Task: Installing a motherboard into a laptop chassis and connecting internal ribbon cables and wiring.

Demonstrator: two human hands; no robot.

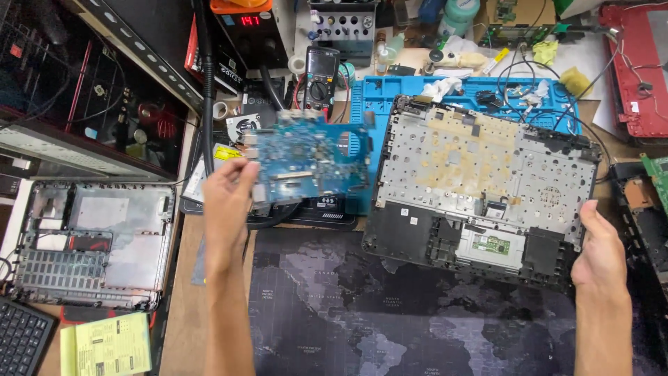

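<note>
My left hand (226, 202) holds a blue circuit board (309, 157) by its left edge, lifted above the bench left of centre. My right hand (600, 254) grips the lower right corner of an opened laptop chassis (480, 181), whose metal keyboard backing and black frame face up. The chassis lies tilted on the dark map-printed mat (390, 313) and partly over a blue work mat (383, 104). The circuit board hangs just left of the chassis, apart from it.
A laptop bottom cover (94, 244) lies at the left, with a yellow notepad (108, 345) and a keyboard corner (21, 338) below it. A multimeter (321, 76) stands behind the board. A red laptop shell (637, 69) sits top right. Cables and small tools crowd the back.
</note>
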